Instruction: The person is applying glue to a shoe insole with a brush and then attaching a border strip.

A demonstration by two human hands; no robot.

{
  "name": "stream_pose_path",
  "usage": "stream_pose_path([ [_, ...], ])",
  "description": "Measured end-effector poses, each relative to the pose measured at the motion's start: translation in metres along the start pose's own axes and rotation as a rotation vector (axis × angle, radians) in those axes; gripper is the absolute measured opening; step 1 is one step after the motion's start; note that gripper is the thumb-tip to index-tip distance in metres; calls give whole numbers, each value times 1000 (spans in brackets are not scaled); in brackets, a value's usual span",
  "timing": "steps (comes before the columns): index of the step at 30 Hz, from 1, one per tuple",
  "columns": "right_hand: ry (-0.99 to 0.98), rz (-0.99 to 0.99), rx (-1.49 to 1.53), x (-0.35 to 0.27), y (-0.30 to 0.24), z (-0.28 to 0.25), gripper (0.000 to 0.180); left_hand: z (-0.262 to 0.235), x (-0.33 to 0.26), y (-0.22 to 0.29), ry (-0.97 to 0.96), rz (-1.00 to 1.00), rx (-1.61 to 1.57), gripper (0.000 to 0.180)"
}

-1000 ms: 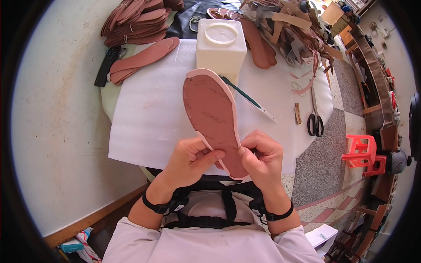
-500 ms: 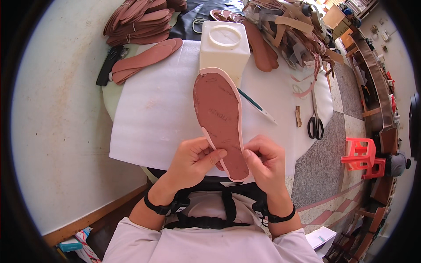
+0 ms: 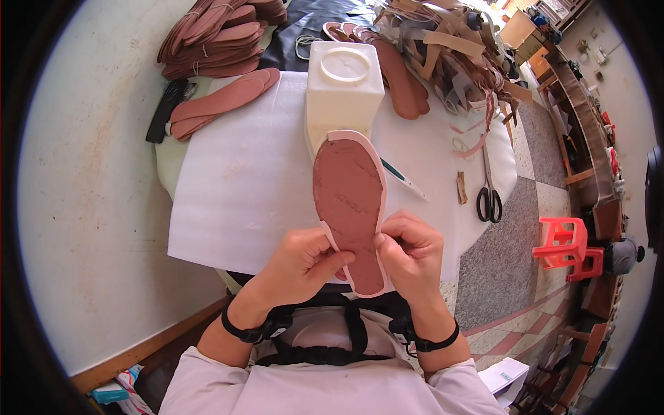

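Observation:
A reddish-brown insole (image 3: 349, 187) with a pale pink strip around most of its rim is held up over the near side of the table, its wide end pointing away from me. My left hand (image 3: 304, 263) is closed on its left edge near the narrow end, thumb lying on the face. My right hand (image 3: 411, 252) pinches the right edge at about the same height, thumb against the pale rim. The fingertips behind the insole are hidden. Just beyond its wide end stands a whitish square plastic container (image 3: 344, 86) with a round opening.
White sheeting (image 3: 228, 200) covers the table. Black-handled scissors (image 3: 489, 200), a brown scrap (image 3: 461, 187) and a green-and-white pen-like tool (image 3: 401, 176) lie right. Bundled insoles (image 3: 211, 38) and tangled strip offcuts (image 3: 449, 48) sit at the back. A red stool (image 3: 561, 242) stands on the floor.
The insole has come slightly nearer to me and its wide end has tilted rightward. Both hands keep their hold, the right thumb sitting a little higher along the rim. The view has shifted slightly.

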State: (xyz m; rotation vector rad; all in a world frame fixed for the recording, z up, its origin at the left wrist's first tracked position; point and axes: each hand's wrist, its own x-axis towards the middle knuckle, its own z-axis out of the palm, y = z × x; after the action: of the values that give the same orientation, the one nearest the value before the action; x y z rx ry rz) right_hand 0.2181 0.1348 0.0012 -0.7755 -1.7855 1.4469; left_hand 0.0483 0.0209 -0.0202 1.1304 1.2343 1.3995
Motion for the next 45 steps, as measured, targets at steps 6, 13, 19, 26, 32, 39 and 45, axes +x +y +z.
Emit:
stream_pose_path([
  [6,3,1,34,6,-2,0,7,-1,0,-1,-16,31,44,10],
  [13,41,9,71,11,-5,2,7,-1,1,3,-37,50,95,10],
  [19,76,-1,87,20,-8,-3,7,-2,-1,3,-67,65,154,9],
  [26,37,-29,64,29,-12,-9,9,-6,-1,1,-102,35,120,12],
  [32,-52,40,-60,13,-13,-11,9,-1,-1,7,-48,-72,-89,10],
  [39,-122,74,-114,-3,-13,-13,6,-7,-4,-7,-77,-4,-61,12],
  [45,-187,131,-101,-11,-14,-13,4,-6,-4,-7,-69,-38,-144,13],
])
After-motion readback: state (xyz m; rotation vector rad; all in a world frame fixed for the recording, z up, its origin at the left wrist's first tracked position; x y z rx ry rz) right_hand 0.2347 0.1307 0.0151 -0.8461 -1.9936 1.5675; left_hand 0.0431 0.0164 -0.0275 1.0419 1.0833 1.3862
